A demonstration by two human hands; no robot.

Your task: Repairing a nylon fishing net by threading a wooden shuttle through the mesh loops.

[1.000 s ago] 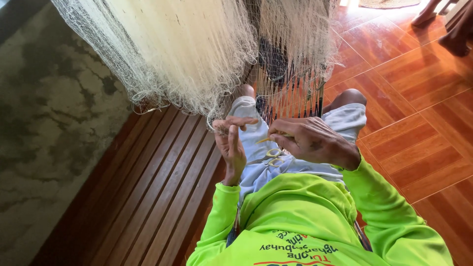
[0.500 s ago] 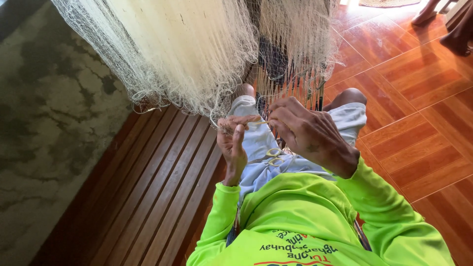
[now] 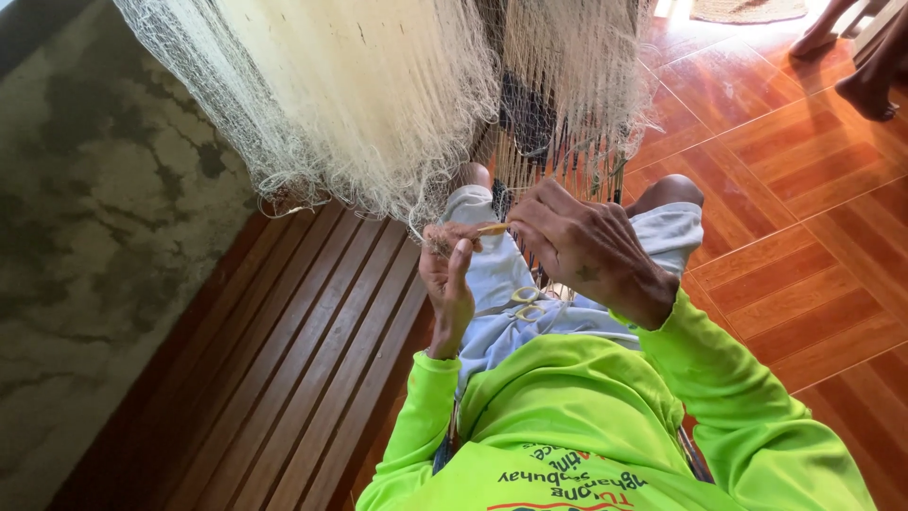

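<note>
A big bundle of pale fishing net (image 3: 369,104) hangs in front of me, its lower edge just above my lap. My left hand (image 3: 447,279) pinches a strand at the net's edge, fingers closed. My right hand (image 3: 582,248) is closed on a thin yellowish netting needle (image 3: 490,228) whose tip points at my left fingers. Both hands work close together above my knees. I wear a bright green long-sleeved shirt and light shorts. A pair of yellow-handled scissors (image 3: 526,303) lies on my lap.
I sit on a dark wooden slatted bench (image 3: 284,360). Left of it is a mottled grey concrete surface (image 3: 95,237). To the right is a glossy red-brown tiled floor (image 3: 804,218). Another person's bare feet (image 3: 865,90) stand at the top right.
Both hands have risen a little toward the net's edge. My right hand has swung left, bringing the needle tip to my left fingers.
</note>
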